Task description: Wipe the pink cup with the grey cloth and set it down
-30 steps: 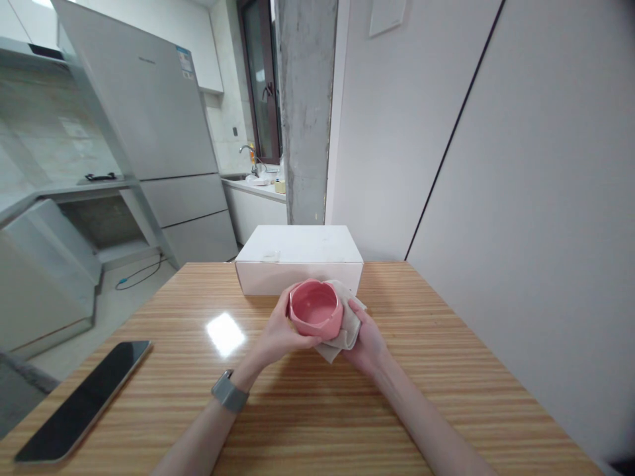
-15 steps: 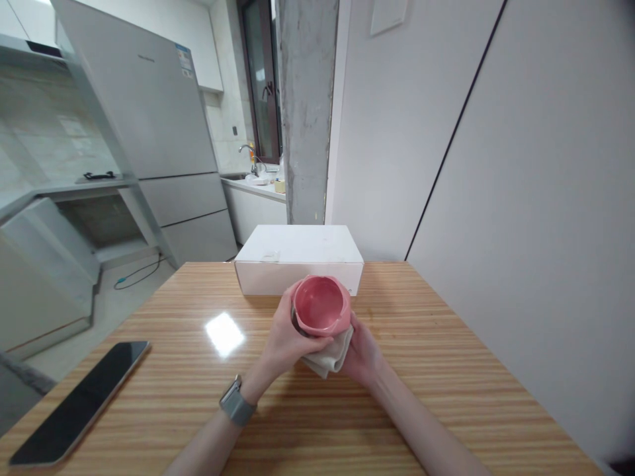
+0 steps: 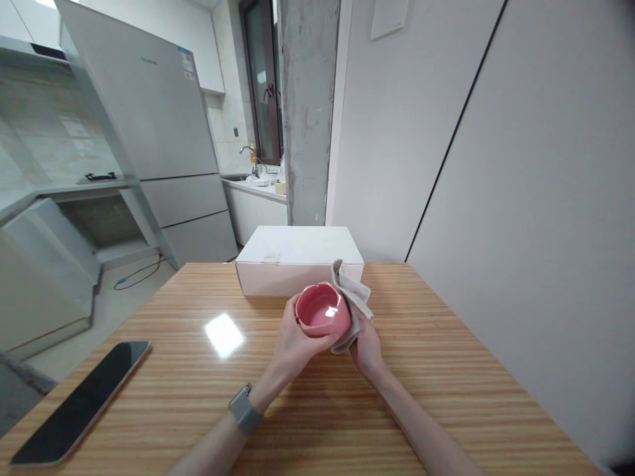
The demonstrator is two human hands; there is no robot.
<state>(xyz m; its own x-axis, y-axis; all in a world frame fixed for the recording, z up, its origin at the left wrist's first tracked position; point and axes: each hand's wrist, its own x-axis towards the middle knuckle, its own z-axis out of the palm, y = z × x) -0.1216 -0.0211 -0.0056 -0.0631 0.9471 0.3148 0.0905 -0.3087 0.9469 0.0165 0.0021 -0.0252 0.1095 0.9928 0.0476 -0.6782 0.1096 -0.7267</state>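
A small pink bowl (image 3: 321,316) with a faceted rim is held above the wooden table (image 3: 446,370), its opening facing me. My left hand (image 3: 296,342) wraps round its left and lower side, a grey watch on that wrist. My right hand (image 3: 366,345) presses a beige cloth (image 3: 350,295) against the bowl's right side; the cloth sticks up past the rim. Both hands have their fingers closed.
A white cardboard box (image 3: 299,259) lies just behind the bowl at the table's far edge. A dark phone (image 3: 79,401) rests face up near the left front edge. A grey wall runs along the right; a fridge (image 3: 149,132) and kitchen counter stand beyond.
The bowl has been turned in my left hand. The cloth has moved from under the bowl up along its right side, and now stands above the rim.
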